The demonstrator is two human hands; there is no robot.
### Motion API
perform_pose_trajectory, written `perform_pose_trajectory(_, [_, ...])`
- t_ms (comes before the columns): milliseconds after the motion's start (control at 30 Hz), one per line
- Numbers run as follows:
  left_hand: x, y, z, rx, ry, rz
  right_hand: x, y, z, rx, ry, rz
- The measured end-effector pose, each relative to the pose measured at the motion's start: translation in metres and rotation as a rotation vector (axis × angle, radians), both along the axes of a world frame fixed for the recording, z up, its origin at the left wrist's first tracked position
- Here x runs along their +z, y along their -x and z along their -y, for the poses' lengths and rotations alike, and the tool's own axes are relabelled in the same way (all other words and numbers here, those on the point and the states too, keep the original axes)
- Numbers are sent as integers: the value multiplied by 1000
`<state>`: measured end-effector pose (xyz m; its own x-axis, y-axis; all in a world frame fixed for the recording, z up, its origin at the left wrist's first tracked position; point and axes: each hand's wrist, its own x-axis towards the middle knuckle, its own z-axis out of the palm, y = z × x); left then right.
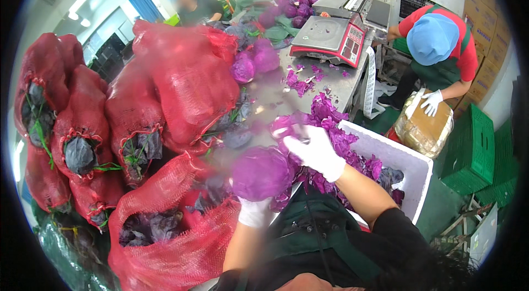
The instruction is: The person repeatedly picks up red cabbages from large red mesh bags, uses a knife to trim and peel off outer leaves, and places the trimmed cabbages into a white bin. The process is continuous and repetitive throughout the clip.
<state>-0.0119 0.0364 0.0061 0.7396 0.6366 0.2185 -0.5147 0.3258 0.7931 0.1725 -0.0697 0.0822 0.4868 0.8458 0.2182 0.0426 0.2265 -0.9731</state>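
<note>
A round red cabbage (261,174) rests in my left hand (254,214), which wears a white glove and grips it from below. My gloved right hand (318,150) is just above and right of the cabbage, its fingers closed at a loose purple cabbage leaf (284,124); the fingertips are partly blurred. Torn purple leaves (326,110) are heaped beyond and beside this hand. They spill into a white box (410,153) at my right front. An opened red mesh bag (160,258) with dark-leaved cabbages (151,227) inside lies left of my left arm.
Several full red mesh bags (190,82) are piled at the left. A red scale (329,37) stands on the metal table, near peeled cabbages (292,7). At right, a co-worker in a blue cap (433,39) bends over a wrapped carton (427,123), near green crates (468,150).
</note>
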Motion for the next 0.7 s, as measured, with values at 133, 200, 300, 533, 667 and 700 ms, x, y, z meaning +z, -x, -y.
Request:
perform_pose_trajectory(133, [-47,7,-7,-119,735,259,1,-8,44,-326,-139,-403])
perform_pose_trajectory(200, [-51,12,-7,-195,994,398,-4,-32,67,-235,72,-247])
perform_pose_trajectory(300, [-50,4,-6,-296,1017,461,-43,-53,73,-509,287,712])
perform_pose_trajectory(533, [-31,1,0,-657,931,376,-12,-8,14,246,-125,282])
perform_pose_trajectory(667, [14,0,-9,-825,782,151,-20,-10,-10,436,82,-78])
perform_pose_trajectory(700, [23,-1,-4,-445,693,29,-30,-14,-12,426,124,-233])
